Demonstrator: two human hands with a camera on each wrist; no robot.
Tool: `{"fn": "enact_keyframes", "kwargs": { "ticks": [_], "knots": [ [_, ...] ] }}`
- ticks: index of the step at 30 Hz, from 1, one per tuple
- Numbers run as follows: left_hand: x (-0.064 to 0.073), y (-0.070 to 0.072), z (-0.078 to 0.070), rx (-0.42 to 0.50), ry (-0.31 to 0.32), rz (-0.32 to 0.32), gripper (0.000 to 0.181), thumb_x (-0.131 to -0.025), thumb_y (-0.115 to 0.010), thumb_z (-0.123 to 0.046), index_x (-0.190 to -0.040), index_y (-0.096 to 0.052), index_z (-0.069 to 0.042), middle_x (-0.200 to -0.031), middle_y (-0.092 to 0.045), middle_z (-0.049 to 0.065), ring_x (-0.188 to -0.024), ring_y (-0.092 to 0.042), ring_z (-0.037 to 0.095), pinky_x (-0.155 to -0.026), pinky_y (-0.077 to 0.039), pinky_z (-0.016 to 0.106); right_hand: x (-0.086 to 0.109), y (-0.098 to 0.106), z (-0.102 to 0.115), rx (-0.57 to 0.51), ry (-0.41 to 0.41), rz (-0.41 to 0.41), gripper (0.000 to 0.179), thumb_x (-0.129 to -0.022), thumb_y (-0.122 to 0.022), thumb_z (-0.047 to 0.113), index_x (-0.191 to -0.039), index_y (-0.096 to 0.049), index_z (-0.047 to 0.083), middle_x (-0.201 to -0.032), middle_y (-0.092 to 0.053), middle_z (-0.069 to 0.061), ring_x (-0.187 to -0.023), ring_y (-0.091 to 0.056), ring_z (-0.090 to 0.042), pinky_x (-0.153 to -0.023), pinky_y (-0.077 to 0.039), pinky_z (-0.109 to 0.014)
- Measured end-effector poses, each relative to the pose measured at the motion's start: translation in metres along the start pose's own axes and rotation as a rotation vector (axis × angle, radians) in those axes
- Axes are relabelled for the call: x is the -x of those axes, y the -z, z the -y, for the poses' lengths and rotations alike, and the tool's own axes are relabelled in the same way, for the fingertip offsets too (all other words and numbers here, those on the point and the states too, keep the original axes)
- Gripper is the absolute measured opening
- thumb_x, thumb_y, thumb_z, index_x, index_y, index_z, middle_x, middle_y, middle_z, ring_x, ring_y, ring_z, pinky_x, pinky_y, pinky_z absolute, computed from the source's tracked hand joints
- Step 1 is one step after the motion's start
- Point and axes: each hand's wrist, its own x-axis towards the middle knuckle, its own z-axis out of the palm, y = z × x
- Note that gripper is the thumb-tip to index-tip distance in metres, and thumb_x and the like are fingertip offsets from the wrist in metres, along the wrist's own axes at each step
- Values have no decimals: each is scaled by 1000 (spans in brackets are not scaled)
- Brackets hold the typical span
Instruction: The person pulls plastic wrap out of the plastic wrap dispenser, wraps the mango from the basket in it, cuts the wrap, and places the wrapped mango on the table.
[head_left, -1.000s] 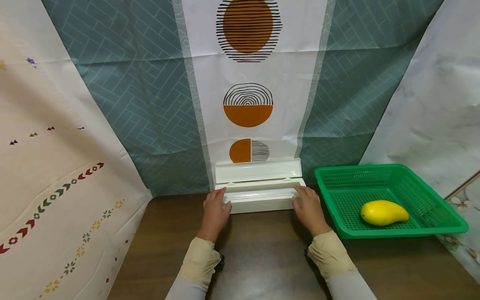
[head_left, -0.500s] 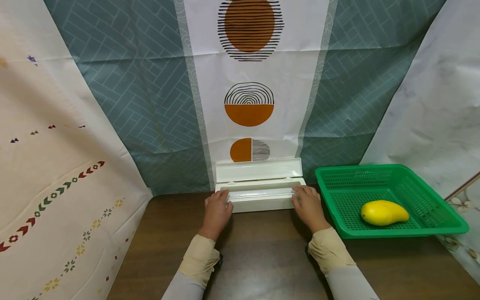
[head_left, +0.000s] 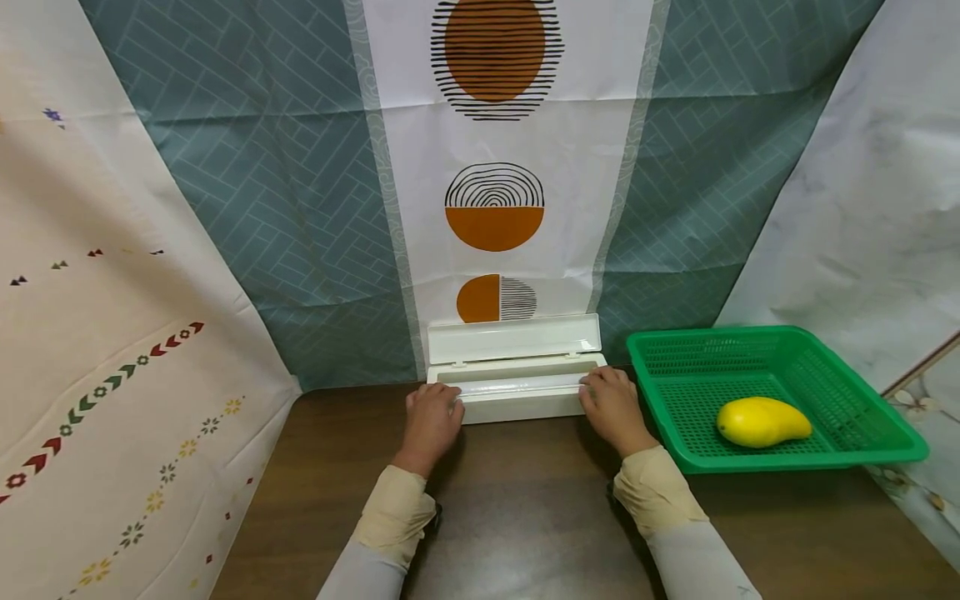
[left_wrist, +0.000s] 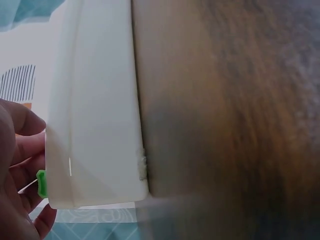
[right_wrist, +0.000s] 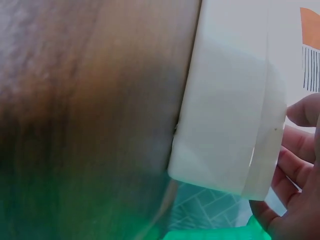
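Observation:
A long white plastic wrap dispenser box (head_left: 525, 408) stands at the back of the table, its hinged lid (head_left: 517, 337) raised. A roll of plastic wrap (head_left: 517, 384) lies lengthwise at its open top. My left hand (head_left: 432, 423) holds the roll's left end, fingers curled over the box's front rim. The right hand (head_left: 611, 408) grips the other end the same way. A small green piece (left_wrist: 42, 184) shows among the left fingers in the left wrist view. In the right wrist view the right fingers (right_wrist: 295, 162) bend behind the box's edge; their tips are partly hidden.
To the right a green plastic basket (head_left: 780, 333) holds a yellow mango (head_left: 763, 422). Behind the box hangs a teal and white patterned cloth (head_left: 315, 250). A brown wooden table (head_left: 525, 517) extends toward me, with a cream printed cloth (head_left: 112, 400) along its left side.
Both hands stay at the two ends of the roll, their fingers shifting slightly and the right fingertips a little further inward. The head view has tilted slightly. The basket and mango have not moved.

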Motion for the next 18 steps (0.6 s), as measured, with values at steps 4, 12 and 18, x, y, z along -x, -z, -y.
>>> {"fn": "enact_keyframes", "kwargs": {
  "ticks": [4,12,18],
  "knots": [
    [-4,2,1,4,4,16,21,-99,-63,-17,-108,-79,-6,-109,-74,10,-110,-61,36,-94,-41,57,-3,1,2,4,-19,11,21,-100,-63,16,-106,-75,-1,-114,-63,-19,-119,-50,-45,-98,-38,-61],
    [-10,4,2,43,25,56,19,-99,-65,-19,-105,-80,-8,-108,-75,9,-109,-61,36,-89,-43,55,-6,2,3,5,-49,26,19,-101,-64,17,-103,-75,1,-112,-62,-17,-117,-50,-44,-95,-39,-59],
    [-11,2,3,70,35,43,17,-99,-67,-19,-102,-80,-8,-106,-75,9,-106,-62,36,-87,-42,54,-7,1,3,-3,-49,-10,16,-99,-66,13,-99,-75,0,-109,-62,-19,-112,-52,-45,-90,-40,-60]
  ]
}}
